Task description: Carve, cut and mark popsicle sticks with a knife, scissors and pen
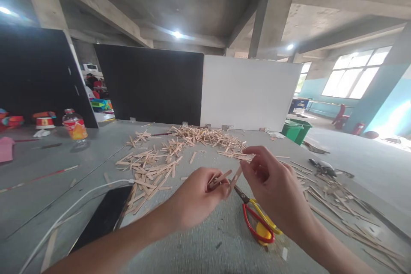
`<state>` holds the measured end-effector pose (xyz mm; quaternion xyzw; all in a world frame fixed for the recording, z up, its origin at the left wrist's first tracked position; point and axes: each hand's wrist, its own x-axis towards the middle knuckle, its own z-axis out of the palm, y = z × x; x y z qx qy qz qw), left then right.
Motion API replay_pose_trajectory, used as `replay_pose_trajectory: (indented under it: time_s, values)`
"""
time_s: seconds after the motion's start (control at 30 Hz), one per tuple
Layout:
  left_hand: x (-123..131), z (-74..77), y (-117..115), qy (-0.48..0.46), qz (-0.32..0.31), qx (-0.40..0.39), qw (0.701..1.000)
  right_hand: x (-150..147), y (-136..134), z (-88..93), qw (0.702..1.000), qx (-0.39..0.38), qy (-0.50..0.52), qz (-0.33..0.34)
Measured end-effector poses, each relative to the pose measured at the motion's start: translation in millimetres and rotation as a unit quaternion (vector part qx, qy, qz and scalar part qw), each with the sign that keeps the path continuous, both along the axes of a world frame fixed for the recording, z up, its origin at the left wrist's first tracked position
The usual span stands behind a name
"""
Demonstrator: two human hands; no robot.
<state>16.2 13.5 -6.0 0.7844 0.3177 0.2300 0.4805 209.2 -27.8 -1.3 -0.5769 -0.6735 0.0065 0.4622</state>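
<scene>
My left hand (205,197) is closed around a few short flat wooden sticks (221,177) over the middle of the table. A light wooden stick piece (236,176) slants up from beside its fingertips to my right hand (272,184). The right thumb meets the upper end of this piece, while the index finger arches above, apart from the thumb. Scissors (258,220) with one red and one yellow handle lie beneath the right hand, blades toward the left hand. A yellow object (263,233) shows through the handles.
A loose pile of wooden sticks (150,171) spreads ahead and left. A phone (102,214) and white cable (64,214) lie at left, near a bottle (75,128). Longer strips and scraps (346,205) cover the right side. Black and white panels (244,92) stand behind.
</scene>
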Motion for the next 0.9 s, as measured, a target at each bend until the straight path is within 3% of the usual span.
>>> replay_pose_trajectory:
  time_s: [0.07, 0.17, 0.3, 0.43, 0.53, 0.77, 0.83, 0.9]
  values:
    - [-1, 0.9, 0, -0.002, -0.001, 0.008, 1.000, -1, -1, -1.0, 1.000, 0.008, -0.016, 0.001]
    - [-3, 1.9, 0, 0.001, -0.008, 0.002, 1.000, 0, -5, -3.9, 0.998, -0.041, 0.003, 0.046]
    - [-3, 0.8, 0, -0.026, 0.032, 0.001, 0.999, -3, -9, -10.4, 0.993, -0.062, 0.067, 0.074]
    - [-4, -0.9, -3, -0.046, 0.034, -0.005, 0.998, -7, -9, -15.9, 0.959, -0.128, 0.206, 0.148]
    - [-5, -0.3, -7, -0.036, 0.036, -0.011, 0.999, -7, -9, -16.7, 0.940, -0.155, 0.238, 0.187]
    - [-6, 8.2, -6, -0.130, 0.055, -0.104, 0.984, 3, -9, -4.9, 0.962, -0.098, 0.199, 0.156]
    - [-6, 10.2, -3, -0.141, 0.064, -0.082, 0.985, 8, -7, -3.6, 0.976, -0.100, 0.138, 0.137]
    - [-6, 11.4, 0, -0.138, 0.083, -0.045, 0.986, 13, -2, -9.8, 0.984, -0.128, 0.002, 0.121]
